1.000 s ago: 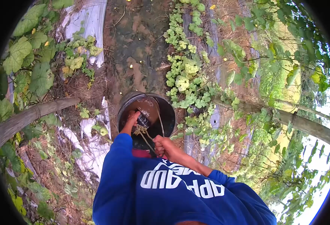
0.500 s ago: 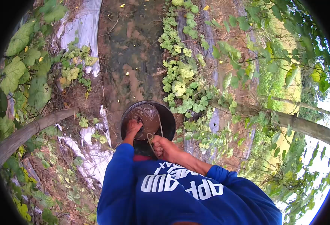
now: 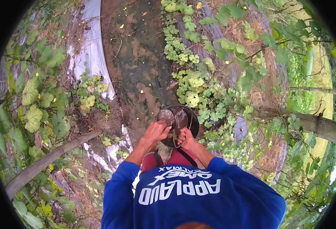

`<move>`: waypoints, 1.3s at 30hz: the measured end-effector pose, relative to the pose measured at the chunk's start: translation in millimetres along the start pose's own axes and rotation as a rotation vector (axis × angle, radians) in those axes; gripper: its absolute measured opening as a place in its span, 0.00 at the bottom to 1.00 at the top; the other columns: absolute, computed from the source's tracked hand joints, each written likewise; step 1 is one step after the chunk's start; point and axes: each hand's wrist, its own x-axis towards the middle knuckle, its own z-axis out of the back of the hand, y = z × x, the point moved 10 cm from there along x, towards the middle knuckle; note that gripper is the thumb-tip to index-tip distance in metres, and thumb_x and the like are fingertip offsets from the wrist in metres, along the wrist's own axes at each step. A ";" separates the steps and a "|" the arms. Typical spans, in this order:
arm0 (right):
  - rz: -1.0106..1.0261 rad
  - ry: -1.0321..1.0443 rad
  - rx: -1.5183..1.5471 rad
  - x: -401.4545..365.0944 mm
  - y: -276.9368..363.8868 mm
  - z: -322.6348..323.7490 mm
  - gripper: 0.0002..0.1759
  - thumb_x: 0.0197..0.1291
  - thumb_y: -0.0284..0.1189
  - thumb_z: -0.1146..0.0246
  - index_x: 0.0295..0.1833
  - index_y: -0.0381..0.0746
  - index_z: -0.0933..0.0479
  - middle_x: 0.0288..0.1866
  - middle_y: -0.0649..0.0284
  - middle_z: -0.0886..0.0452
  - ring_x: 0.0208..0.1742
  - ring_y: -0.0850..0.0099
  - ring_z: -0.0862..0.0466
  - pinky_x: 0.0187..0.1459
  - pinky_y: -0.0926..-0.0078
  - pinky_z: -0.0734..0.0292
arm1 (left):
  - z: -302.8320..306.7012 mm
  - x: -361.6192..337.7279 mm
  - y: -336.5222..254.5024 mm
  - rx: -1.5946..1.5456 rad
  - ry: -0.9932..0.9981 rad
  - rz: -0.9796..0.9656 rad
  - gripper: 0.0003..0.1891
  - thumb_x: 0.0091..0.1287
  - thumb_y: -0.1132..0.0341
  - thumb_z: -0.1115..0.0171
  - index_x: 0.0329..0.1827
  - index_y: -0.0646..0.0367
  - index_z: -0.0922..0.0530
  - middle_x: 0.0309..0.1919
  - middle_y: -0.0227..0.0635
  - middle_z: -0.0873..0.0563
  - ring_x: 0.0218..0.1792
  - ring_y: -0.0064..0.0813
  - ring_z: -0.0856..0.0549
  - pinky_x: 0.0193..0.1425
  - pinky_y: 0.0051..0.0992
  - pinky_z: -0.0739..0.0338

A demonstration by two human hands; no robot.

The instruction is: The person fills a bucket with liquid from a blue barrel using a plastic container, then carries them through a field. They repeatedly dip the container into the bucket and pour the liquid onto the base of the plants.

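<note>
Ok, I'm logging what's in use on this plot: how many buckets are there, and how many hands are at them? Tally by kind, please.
Bucket: 1
Hands at its near rim: 2 (left hand, right hand)
Total: 3

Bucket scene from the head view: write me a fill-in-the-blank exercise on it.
1. The left hand and right hand meet over a dark, round ____.
2. The sleeves are ____.
3. Leafy vines grow on ____ sides of the dirt path.
Missing: bucket; blue; both.
</note>
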 end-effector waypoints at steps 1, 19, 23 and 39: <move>0.017 0.008 0.060 8.1 7.8 9.2 0.23 0.49 0.43 0.45 0.11 0.55 0.49 0.07 0.73 0.48 0.11 0.72 0.45 0.23 0.68 0.44 | 8.5 14.8 -13.0 0.016 0.022 -0.041 0.14 0.62 0.60 0.39 0.29 0.66 0.20 0.31 0.53 0.16 0.35 0.55 0.17 0.41 0.45 0.23; 0.217 -0.099 0.559 -27.6 66.2 145.9 0.23 0.48 0.42 0.44 0.11 0.52 0.49 0.08 0.70 0.49 0.14 0.68 0.46 0.27 0.64 0.41 | 28.2 288.2 -66.8 0.747 0.499 -0.166 0.24 0.53 0.51 0.47 0.38 0.63 0.17 0.39 0.55 0.15 0.42 0.51 0.15 0.49 0.42 0.21; 0.174 -0.114 0.640 -22.5 62.2 167.3 0.22 0.47 0.41 0.44 0.11 0.52 0.48 0.08 0.70 0.48 0.14 0.69 0.47 0.27 0.66 0.42 | 57.6 288.8 -72.9 0.739 0.432 -0.154 0.25 0.58 0.47 0.47 0.35 0.64 0.16 0.37 0.54 0.15 0.42 0.52 0.16 0.46 0.44 0.22; 0.053 -0.240 0.507 -19.8 58.7 144.7 0.22 0.47 0.39 0.46 0.12 0.50 0.52 0.10 0.71 0.50 0.17 0.71 0.50 0.30 0.66 0.45 | 190.0 75.9 82.8 0.152 -0.248 0.213 0.15 0.61 0.59 0.40 0.31 0.66 0.18 0.30 0.55 0.17 0.36 0.55 0.18 0.42 0.46 0.24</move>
